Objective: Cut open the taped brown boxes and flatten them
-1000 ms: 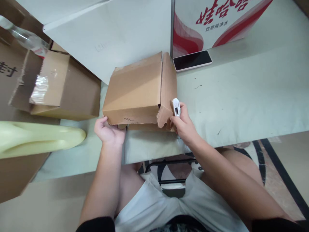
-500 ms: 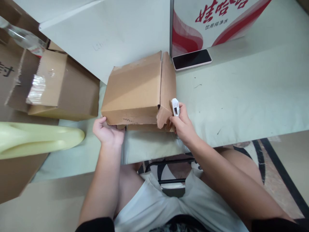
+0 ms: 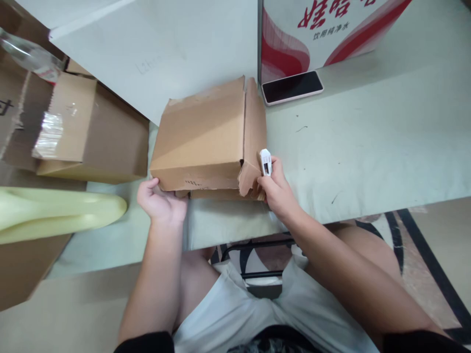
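Observation:
A brown cardboard box (image 3: 198,132) lies in front of me, its near edge tilted up off the table. My left hand (image 3: 162,198) grips its near left corner, thumb outside and fingers hidden underneath. At the near right corner, my right hand (image 3: 275,189) is closed around a small white box cutter (image 3: 265,163) with a dark slot. The same hand's thumb and fingers touch the torn side flap (image 3: 250,176). Whether any blade is out, I cannot tell.
A phone (image 3: 292,88) lies by a red and white carton (image 3: 331,39). Behind the box stands a large white panel (image 3: 165,44). More cardboard boxes (image 3: 114,132), a plastic bottle (image 3: 31,56) and a pale yellow object (image 3: 62,213) are at left. The table edge (image 3: 368,215) is close to my lap.
The view has shifted slightly, moving the scene a little leftward. Both hands keep the same hold on the box and the cutter.

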Tool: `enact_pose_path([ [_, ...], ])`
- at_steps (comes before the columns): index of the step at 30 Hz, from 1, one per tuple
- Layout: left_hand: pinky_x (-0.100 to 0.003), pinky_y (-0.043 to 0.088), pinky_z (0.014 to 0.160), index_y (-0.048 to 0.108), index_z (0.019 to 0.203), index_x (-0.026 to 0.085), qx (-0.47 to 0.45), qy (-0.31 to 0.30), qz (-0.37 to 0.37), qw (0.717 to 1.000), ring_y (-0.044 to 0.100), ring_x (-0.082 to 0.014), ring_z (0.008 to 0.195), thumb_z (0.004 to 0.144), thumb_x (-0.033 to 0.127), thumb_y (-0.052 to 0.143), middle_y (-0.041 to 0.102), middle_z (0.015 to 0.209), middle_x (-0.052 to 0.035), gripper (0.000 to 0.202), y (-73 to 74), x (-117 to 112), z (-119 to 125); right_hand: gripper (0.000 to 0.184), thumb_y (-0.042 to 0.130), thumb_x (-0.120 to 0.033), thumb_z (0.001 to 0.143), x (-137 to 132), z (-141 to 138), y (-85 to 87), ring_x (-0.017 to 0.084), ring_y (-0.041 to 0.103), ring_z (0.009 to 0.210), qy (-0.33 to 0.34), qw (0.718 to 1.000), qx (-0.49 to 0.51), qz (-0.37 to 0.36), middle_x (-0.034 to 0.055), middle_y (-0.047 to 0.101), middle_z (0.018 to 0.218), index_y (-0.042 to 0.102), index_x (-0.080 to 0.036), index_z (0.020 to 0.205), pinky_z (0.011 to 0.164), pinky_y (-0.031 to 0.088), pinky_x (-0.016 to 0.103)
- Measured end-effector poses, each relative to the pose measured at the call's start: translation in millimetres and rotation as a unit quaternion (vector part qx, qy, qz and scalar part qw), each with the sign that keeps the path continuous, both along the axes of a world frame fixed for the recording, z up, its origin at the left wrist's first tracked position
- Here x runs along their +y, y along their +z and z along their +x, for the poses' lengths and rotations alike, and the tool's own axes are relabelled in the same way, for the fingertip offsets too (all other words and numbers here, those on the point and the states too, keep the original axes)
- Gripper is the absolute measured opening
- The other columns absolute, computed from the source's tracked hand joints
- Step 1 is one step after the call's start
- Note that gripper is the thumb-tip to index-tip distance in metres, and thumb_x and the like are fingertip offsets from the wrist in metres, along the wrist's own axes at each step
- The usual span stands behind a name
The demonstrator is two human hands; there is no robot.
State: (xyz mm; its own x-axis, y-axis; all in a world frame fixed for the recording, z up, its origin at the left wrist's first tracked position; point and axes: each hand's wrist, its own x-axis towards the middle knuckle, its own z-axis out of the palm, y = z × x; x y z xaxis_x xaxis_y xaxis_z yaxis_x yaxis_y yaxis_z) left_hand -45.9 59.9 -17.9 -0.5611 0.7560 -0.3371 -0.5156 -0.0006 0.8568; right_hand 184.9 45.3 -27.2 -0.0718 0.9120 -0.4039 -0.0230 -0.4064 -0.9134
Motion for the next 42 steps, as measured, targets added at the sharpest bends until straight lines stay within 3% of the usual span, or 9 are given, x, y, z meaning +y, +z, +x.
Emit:
enact_pose_path([
  [7,-0.028,0.044,0.06,0.067,0.089,0.023,0.009,-0.022,-0.005,1.0,0.057,-0.0207,0.076,0.059,0.033,0.056,0.065,0.083,-0.0051,0.033,-0.9,-2.5,-3.6,0.04,0.046,-0.033,0.072,0.1,0.0,-2.4,0.019,0.058,0.062,-0.003,1.0,0.015,-0.007,-0.0061,0.059,0.068,0.036,-0.028,0.11,0.064,0.041,0.035],
  [21,-0.026,0.038,0.057,0.067,0.095,0.02,0.035,-0.004,-0.012,0.999,0.049,-0.0148,0.065,0.057,0.034,0.057,0.057,0.077,0.0003,0.042,0.6,-2.7,-3.3,0.032,0.046,-0.034,0.077,0.9,-5.3,-15.9,0.017,0.055,0.061,-0.02,0.999,0.036,0.006,-0.0066,0.052,0.069,0.038,-0.028,0.108,0.06,0.041,0.032],
  [31,-0.026,0.037,0.053,0.067,0.092,0.019,0.004,0.012,-0.009,1.0,0.052,-0.0166,0.062,0.057,0.032,0.054,0.058,0.069,-0.0023,0.039,2.5,0.4,-0.1,0.031,0.045,-0.035,0.069,5.4,-4.8,-5.2,0.015,0.051,0.055,-0.019,0.999,0.026,-0.007,-0.0085,0.045,0.065,0.034,-0.028,0.097,0.054,0.041,0.03],
  [35,-0.028,0.035,0.051,0.064,0.083,0.022,-0.008,0.003,-0.011,1.0,0.053,-0.0183,0.064,0.056,0.029,0.058,0.056,0.068,-0.0031,0.029,0.9,-0.9,-4.6,0.033,0.046,-0.034,0.068,4.6,-3.4,-6.1,0.014,0.049,0.051,-0.011,0.999,0.036,-0.027,-0.0108,0.039,0.06,0.035,-0.028,0.099,0.053,0.039,0.029],
  [42,-0.029,0.037,0.051,0.06,0.076,0.023,-0.009,-0.016,0.005,1.0,0.057,-0.02,0.067,0.055,0.031,0.061,0.062,0.073,-0.0033,0.022,-2.5,-2.8,-4.9,0.034,0.051,-0.036,0.072,1.2,4.3,-2.1,0.013,0.049,0.056,-0.014,0.999,0.025,-0.02,-0.0091,0.049,0.065,0.036,-0.029,0.101,0.051,0.033,0.026],
])
